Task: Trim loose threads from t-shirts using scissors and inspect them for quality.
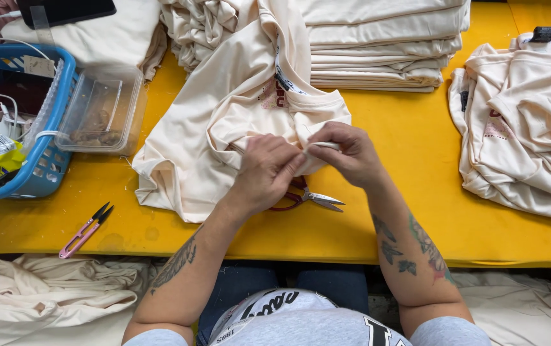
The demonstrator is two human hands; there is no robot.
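Observation:
A cream T-shirt (224, 122) lies crumpled on the yellow table (403, 192) in front of me. My left hand (264, 173) pinches a fold of its fabric at the lower edge. My right hand (346, 154) grips the same fold from the right, fingertips nearly touching the left hand's. A small pair of snips with red handles (310, 197) lies on the table just under my hands, blades pointing right.
A pink-handled thread clipper (85, 230) lies at the table's front left. A blue basket (44, 160) and a clear plastic box (99, 112) stand at the left. Folded cream shirts (378, 45) are stacked at the back; loose shirts (525, 122) pile at the right.

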